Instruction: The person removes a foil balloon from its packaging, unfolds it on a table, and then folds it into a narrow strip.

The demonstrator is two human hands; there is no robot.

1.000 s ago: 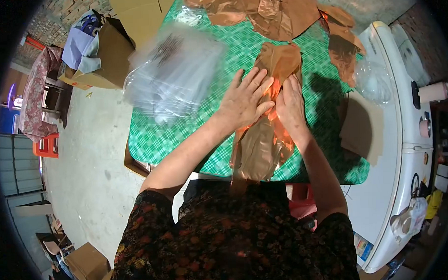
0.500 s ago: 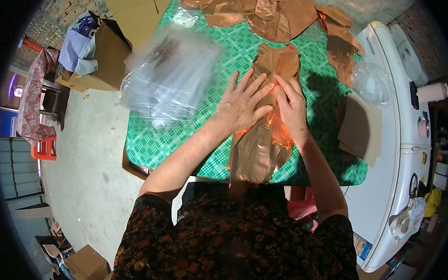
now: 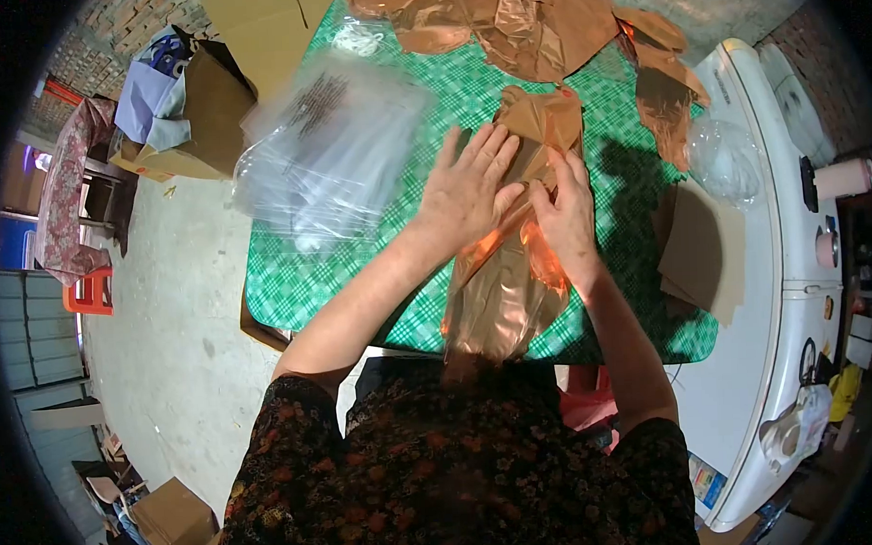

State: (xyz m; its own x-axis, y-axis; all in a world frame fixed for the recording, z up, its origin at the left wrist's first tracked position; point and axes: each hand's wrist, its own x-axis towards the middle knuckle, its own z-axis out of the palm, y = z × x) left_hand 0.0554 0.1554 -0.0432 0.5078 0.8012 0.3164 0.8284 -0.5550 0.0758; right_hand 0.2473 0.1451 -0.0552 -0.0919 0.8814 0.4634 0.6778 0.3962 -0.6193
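Observation:
A long copper-coloured sheet [image 3: 494, 294] of shiny, creased film lies lengthwise on the green checked tablecloth [image 3: 307, 287], its near end hanging at the table edge by my body. My left hand [image 3: 467, 190] rests flat on the sheet's left side with its fingers spread. On the right side, my right hand [image 3: 567, 215] pinches the film's edge between thumb and fingers. A stack of clear plastic bags [image 3: 341, 151] lies left of my left hand. More copper film [image 3: 543, 28] is heaped at the table's far edge.
Brown cardboard pieces [image 3: 704, 249] lie at the table's right, beside a white refrigerator [image 3: 746, 358]. A clear round plastic item [image 3: 725, 161] is behind them. An open cardboard box [image 3: 210, 117] holding cloth stands beyond the table at the left.
My right hand has shifted slightly down and its fingers have drawn the film's edge. The left hand's fingers are closer together, still on the sheet.

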